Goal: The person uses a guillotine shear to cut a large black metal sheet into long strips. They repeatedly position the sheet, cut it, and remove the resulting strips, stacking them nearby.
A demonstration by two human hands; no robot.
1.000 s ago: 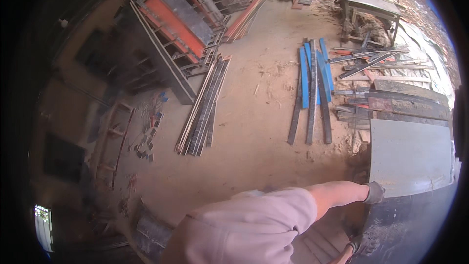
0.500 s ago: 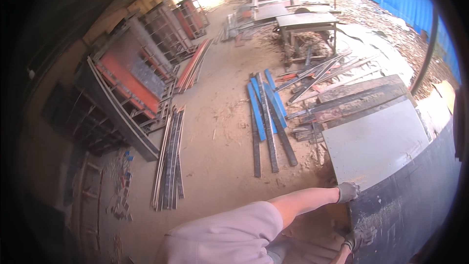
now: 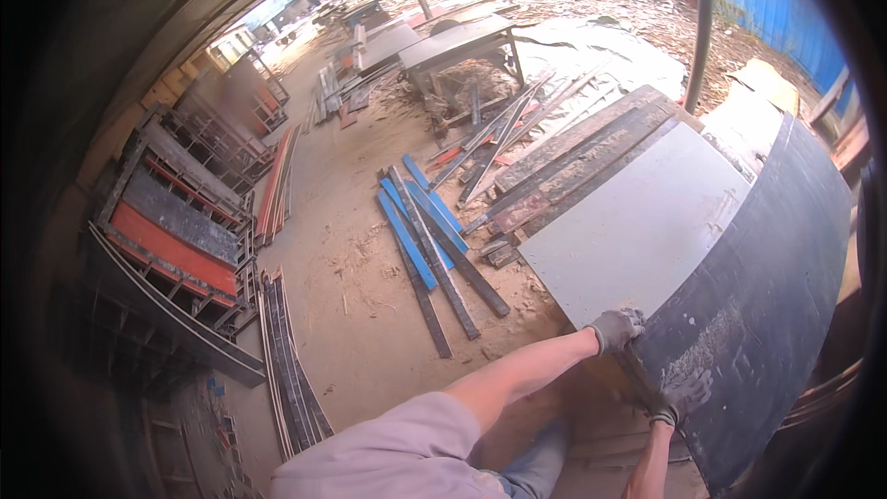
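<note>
Black panel (image 3: 767, 314) stood tilted, both gloved hands curled tight on its lower edge to steady it. Left hand (image 3: 617, 328) gripped above right hand (image 3: 674, 402); grey sheet (image 3: 637, 222) lay just beside the panel.

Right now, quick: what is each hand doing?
Left hand: gloved, closed on the edge of the big dark board.
Right hand: gloved, gripping the same board's edge lower down.

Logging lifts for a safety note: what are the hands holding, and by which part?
Both gloved hands, left and right, grip the big dark panel along its near left edge.
</note>
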